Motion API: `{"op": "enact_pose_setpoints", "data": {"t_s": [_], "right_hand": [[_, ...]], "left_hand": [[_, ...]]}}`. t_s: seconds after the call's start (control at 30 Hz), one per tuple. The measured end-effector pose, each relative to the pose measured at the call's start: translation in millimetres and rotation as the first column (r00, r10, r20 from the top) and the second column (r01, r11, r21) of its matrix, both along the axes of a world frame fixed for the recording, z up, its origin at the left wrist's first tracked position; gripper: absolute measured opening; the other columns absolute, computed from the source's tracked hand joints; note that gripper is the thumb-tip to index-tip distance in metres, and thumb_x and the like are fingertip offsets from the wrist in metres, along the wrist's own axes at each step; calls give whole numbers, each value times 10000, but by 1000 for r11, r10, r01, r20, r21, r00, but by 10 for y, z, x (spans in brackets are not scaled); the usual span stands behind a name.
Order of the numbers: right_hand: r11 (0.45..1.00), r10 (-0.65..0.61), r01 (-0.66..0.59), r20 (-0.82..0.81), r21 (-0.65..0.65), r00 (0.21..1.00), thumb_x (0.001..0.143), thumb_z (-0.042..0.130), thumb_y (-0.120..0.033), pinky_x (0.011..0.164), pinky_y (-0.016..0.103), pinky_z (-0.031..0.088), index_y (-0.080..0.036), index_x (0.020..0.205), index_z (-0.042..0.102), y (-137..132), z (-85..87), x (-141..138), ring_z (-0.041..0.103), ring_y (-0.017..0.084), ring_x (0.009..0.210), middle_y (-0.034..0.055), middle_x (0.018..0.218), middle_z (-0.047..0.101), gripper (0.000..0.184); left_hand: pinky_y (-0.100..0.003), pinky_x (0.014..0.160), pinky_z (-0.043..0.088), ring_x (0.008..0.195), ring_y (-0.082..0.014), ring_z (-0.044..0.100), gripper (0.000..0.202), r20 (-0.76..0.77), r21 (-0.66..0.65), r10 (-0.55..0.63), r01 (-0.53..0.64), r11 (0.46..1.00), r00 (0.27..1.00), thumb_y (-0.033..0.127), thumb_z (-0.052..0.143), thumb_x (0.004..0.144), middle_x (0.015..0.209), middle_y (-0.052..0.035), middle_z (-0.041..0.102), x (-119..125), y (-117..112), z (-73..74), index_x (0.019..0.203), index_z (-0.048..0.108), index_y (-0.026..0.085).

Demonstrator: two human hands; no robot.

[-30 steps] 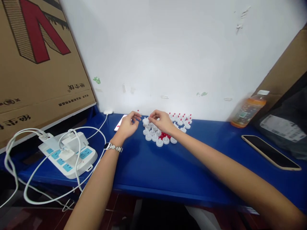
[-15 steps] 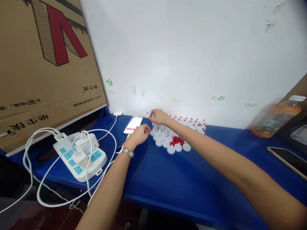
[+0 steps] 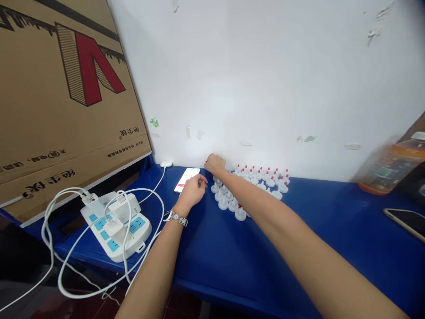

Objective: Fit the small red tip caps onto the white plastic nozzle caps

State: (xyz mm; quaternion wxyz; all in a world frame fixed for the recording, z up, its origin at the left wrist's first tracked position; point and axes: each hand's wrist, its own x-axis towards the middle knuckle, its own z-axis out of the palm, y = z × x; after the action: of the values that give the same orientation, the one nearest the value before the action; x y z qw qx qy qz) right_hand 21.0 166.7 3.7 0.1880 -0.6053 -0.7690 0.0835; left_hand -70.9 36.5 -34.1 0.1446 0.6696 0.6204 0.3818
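Note:
My right hand is closed close to the wall, behind the white pieces. A speck of red shows at its fingers, which are mostly hidden. My left hand has a watch on its wrist and rests just right of a lit phone. Its thumb and fingers are curled together in a pinch, and whatever they hold is too small to make out. White round caps with pointed spouts stand in a cluster under and beside my right forearm. Several white caps with red tips stand behind them, near the wall.
A white power strip with chargers and looping white cables lies left on the blue table. A cardboard box leans at the left. An orange drink bottle and a second phone are at the right.
My right hand has closed and turned at the back near the wall, and its forearm now covers the loose red tips. My left hand stays beside the phone. The view has shifted slightly.

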Motion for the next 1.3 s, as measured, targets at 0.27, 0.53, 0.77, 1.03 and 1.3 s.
{"op": "enact_pose_setpoints", "data": {"t_s": [0.27, 0.53, 0.77, 1.03, 1.3], "right_hand": [[953, 293, -277, -615, 125, 732, 817, 619, -247, 694, 276, 511, -169, 805, 673, -734, 44, 793, 689, 174, 725, 53, 771, 740, 96], [934, 352, -194, -668, 301, 655, 922, 553, -476, 627, 252, 419, -192, 755, 592, -1580, -93, 1628, 565, 139, 675, 0, 701, 623, 332], [942, 304, -154, -565, 297, 767, 1006, 322, -490, 597, 270, 338, -219, 696, 441, -1616, -196, 1721, 462, 136, 599, -27, 606, 477, 429], [938, 89, -330, -853, -102, 514, 914, 409, -602, 449, 252, 243, -246, 651, 318, -1584, -158, 1636, 250, 105, 459, -72, 532, 267, 452], [914, 404, -288, -678, 285, 614, 966, 354, -608, 602, 256, 369, -222, 708, 404, -1681, -164, 1663, 426, 132, 632, -27, 651, 424, 467]], "left_hand": [[-329, 772, 522, 857, -172, 604, 403, 10, 315, -25, 20, 949, 1000, 329, 652, 873, 1181, -108, 567, 268, -109, 110, 1223, 517, 180], [-273, 731, 471, 751, -143, 584, 300, -100, 263, -445, 455, 851, 890, 416, 557, 963, 908, -6, 642, 777, -390, 286, 1188, 568, 217], [-299, 808, 504, 840, -167, 606, 372, -226, 250, -462, 509, 824, 858, 449, 571, 952, 1001, -44, 645, 863, -483, 313, 1245, 559, 220], [-395, 919, 486, 1036, -239, 580, 346, -517, 351, -370, 586, 730, 772, 384, 499, 998, 1084, -91, 661, 817, -491, 374, 1292, 552, 210], [-376, 901, 496, 1009, -225, 580, 342, -462, 389, -360, 550, 739, 810, 393, 518, 990, 1084, -87, 661, 812, -488, 366, 1268, 549, 195]]}}
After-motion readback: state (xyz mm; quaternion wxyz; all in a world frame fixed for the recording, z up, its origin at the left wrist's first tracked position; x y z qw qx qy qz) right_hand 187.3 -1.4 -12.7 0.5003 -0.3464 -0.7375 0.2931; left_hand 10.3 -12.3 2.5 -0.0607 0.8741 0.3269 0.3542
